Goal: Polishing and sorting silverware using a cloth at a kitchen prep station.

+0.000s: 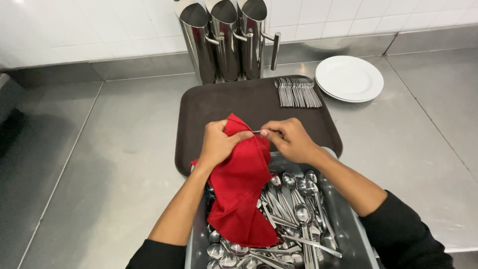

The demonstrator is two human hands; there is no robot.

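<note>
Stretching across the whole view, the steel counter [99, 164] carries everything, backed by a white tiled wall. A dark brown tray [219, 107] lies at the counter's middle, its far edge near three tall steel jugs [224, 40] that stand against the wall. A grey tub [348, 224] of mixed cutlery [294, 219] sits at the counter's near edge, overlapping the tray's near edge. Two stacked white plates [349, 78] rest just beside the tray's far right corner, and a neat row of polished spoons [298, 92] lies on the tray at that same corner.

Above the tub, a red cloth [239, 189] hangs down over the cutlery. The left hand [217, 144] is clenched around the cloth's upper part, thumb and fingers pinching through the fabric. The right hand [290, 139] grips the bare end of a slim piece of cutlery [257, 132], of which only a short steel length shows between the hands; the rest is wrapped in the cloth, so its kind cannot be told.

Judging from this, the rub works best with the left hand keeping fabric between skin and steel all round, while the right hand holds only the end and turns the piece. Bare fingers on the cleaned part would likely leave marks. Keeping the work over the tub seems wise in case of a slip.
</note>
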